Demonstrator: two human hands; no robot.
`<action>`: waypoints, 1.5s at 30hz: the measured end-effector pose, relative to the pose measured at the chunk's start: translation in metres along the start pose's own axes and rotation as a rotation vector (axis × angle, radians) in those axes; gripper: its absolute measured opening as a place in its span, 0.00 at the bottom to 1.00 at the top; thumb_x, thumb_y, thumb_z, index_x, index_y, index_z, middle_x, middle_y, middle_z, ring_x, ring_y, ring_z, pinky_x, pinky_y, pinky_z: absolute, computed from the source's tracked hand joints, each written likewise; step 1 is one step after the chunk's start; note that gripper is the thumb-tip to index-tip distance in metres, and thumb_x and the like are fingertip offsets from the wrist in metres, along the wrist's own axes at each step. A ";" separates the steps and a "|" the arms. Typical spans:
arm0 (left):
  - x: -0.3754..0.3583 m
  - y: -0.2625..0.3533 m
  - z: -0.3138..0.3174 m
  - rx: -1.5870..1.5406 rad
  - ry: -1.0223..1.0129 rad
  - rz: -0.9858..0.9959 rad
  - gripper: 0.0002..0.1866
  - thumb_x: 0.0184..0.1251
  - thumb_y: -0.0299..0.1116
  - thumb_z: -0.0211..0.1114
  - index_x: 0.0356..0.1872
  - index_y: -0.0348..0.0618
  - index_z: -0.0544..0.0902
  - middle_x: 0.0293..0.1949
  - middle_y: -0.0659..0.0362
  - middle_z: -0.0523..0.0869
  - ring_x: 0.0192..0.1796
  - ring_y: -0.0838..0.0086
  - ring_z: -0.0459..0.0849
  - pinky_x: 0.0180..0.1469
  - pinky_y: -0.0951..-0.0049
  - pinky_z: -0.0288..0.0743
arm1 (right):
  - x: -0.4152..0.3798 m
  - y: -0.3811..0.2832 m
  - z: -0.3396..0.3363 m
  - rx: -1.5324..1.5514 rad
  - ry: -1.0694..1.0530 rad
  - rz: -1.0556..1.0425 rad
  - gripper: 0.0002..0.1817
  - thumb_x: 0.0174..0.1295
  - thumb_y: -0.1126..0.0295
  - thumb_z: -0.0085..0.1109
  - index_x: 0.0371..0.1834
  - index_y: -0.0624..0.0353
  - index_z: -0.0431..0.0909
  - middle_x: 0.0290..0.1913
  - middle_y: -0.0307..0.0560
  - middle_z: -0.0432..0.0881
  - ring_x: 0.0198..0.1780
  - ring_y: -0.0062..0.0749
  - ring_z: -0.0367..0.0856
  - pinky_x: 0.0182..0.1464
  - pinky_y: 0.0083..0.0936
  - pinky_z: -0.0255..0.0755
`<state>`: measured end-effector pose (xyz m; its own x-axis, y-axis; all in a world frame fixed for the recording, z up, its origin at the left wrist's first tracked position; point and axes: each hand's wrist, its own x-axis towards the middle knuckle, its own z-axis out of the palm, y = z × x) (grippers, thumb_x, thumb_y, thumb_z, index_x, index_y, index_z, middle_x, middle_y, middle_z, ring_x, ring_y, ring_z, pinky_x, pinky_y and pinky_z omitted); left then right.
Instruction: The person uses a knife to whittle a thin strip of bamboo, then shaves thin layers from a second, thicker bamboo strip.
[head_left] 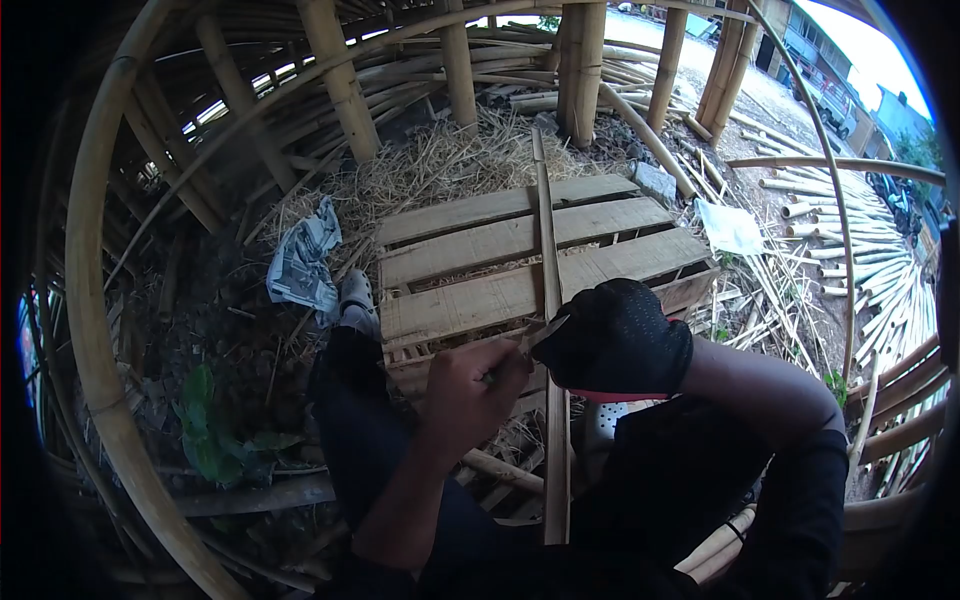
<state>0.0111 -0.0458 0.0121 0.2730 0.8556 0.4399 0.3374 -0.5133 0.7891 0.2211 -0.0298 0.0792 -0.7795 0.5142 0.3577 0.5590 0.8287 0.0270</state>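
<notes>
My left hand [470,388], bare, is closed in a fist in front of the slatted wooden crate [460,262]. A short thin pale strip [543,332] shows between the two hands, its near end at my left fingers. My right hand [615,340] wears a black glove with red at the cuff. Its fingers are curled closed beside the strip; what they grip is hidden by the glove. A long split bamboo slat [548,240] runs lengthwise over the crate, passes by my right hand and comes down between my legs.
Bamboo posts [340,80] and a curved pole [90,250] frame the space. Straw [430,165] lies behind the crate. A crumpled printed sheet [306,258] is at left, a white sheet [730,228] at right. Cut bamboo poles [890,310] lie outside at right.
</notes>
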 end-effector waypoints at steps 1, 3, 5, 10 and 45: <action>0.000 -0.001 0.003 0.001 0.039 0.012 0.07 0.64 0.31 0.64 0.34 0.36 0.84 0.24 0.51 0.83 0.27 0.64 0.86 0.31 0.67 0.76 | -0.001 0.000 0.003 0.048 0.016 -0.013 0.08 0.53 0.61 0.64 0.36 0.45 0.88 0.32 0.39 0.86 0.35 0.37 0.87 0.36 0.35 0.81; -0.001 0.000 0.007 0.006 0.033 -0.004 0.06 0.65 0.29 0.62 0.35 0.36 0.84 0.25 0.52 0.84 0.28 0.67 0.86 0.33 0.69 0.75 | -0.001 0.001 0.006 0.096 0.032 -0.025 0.08 0.53 0.61 0.64 0.35 0.46 0.87 0.32 0.40 0.85 0.35 0.38 0.87 0.36 0.35 0.81; -0.002 0.000 0.011 0.012 0.027 -0.020 0.06 0.66 0.27 0.61 0.35 0.36 0.85 0.26 0.53 0.85 0.29 0.70 0.86 0.34 0.71 0.75 | -0.002 0.002 0.007 0.141 0.009 -0.087 0.07 0.52 0.63 0.64 0.33 0.51 0.85 0.31 0.42 0.84 0.33 0.39 0.86 0.34 0.36 0.79; -0.005 -0.007 0.024 -0.096 0.094 0.014 0.07 0.65 0.29 0.63 0.38 0.38 0.85 0.28 0.52 0.85 0.30 0.67 0.86 0.34 0.69 0.75 | -0.001 0.004 0.005 0.152 0.033 -0.196 0.08 0.52 0.65 0.65 0.33 0.54 0.83 0.29 0.44 0.82 0.31 0.41 0.85 0.33 0.37 0.78; -0.004 -0.002 -0.001 -0.859 -0.081 -0.411 0.22 0.78 0.47 0.57 0.38 0.35 0.84 0.27 0.60 0.80 0.26 0.80 0.76 0.21 0.84 0.57 | -0.004 0.019 -0.018 -0.004 0.101 -0.144 0.16 0.47 0.67 0.71 0.42 0.48 0.87 0.34 0.37 0.80 0.34 0.34 0.79 0.35 0.31 0.72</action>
<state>0.0088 -0.0484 0.0091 0.3531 0.9341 0.0522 -0.3466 0.0787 0.9347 0.2396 -0.0205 0.0957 -0.8197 0.3650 0.4414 0.4444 0.8915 0.0881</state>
